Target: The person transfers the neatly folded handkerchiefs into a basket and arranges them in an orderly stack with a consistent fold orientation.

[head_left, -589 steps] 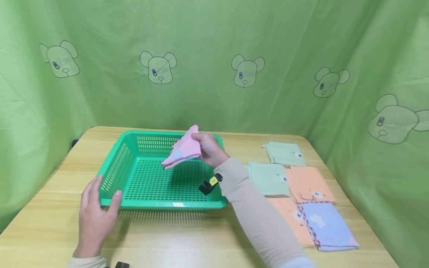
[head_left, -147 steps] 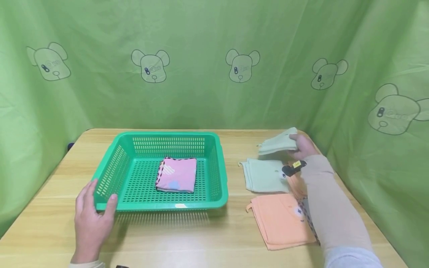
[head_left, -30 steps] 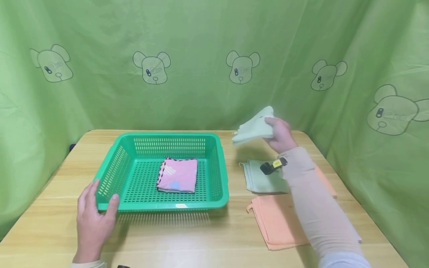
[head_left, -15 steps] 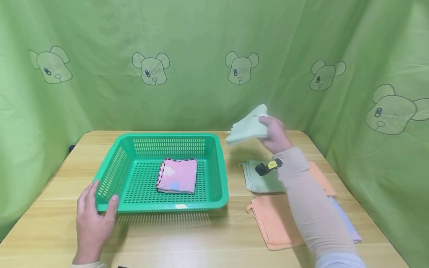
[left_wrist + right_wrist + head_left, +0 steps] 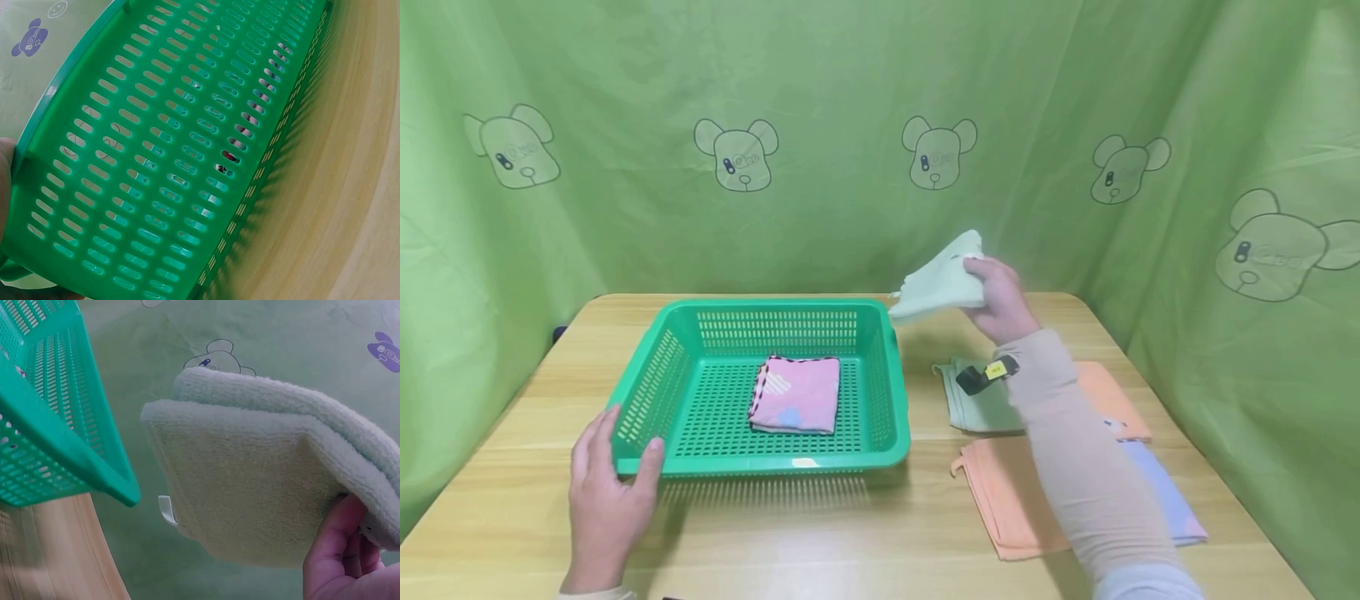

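Note:
Pinched between thumb and fingers, a folded pale green towel (image 5: 942,279) hangs from my right hand (image 5: 1000,302) in the air. Its lower corner overlaps the back right rim of the green plastic basket (image 5: 775,463) in the head view. The right wrist view shows the towel's thick fold (image 5: 250,469) and a small white loop (image 5: 167,509). My left hand (image 5: 610,500) grips the basket's front left corner, thumb at the front rim and fingers along the left side. Inside the basket lies a folded pink towel (image 5: 801,396) with a dark checked edge.
Right of the basket on the wooden table (image 5: 760,542) lie a second pale green towel (image 5: 977,408), a near orange towel (image 5: 1007,500), a far orange towel (image 5: 1108,400) and a blue towel (image 5: 1168,492). My right forearm partly covers them. Green curtains (image 5: 842,225) surround the table.
The pink towel, earlier held over the basket, now lies inside it. My right hand has picked up the far pale green towel and carried it left to the basket. The left hand stays put.

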`<state>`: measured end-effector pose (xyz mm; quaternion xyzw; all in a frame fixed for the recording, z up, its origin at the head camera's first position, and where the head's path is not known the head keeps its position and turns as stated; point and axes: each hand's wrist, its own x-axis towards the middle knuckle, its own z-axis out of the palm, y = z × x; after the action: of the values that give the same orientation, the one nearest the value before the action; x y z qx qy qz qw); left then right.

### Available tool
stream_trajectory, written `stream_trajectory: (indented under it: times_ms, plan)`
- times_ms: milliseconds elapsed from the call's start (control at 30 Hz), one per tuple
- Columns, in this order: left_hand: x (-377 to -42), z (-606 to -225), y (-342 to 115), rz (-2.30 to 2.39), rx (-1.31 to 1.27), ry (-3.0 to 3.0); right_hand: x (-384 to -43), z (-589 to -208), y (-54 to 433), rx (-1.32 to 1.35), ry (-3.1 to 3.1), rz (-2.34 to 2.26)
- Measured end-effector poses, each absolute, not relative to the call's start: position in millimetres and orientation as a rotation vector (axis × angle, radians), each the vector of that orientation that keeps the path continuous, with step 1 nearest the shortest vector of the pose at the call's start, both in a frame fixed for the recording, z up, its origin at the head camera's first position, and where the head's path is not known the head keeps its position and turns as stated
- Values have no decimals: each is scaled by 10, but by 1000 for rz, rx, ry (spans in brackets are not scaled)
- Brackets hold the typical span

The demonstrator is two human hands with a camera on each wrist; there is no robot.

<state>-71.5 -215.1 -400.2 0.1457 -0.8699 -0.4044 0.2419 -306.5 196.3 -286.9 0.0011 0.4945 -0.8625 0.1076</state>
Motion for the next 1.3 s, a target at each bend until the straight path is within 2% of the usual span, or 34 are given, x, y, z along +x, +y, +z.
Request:
stream_trajectory:
  times_ms: [1300]
  plan:
    - [-712,-4007,-2151,-1091,382,-2361,-2907,-2894,1416,-69,1472,-2478]
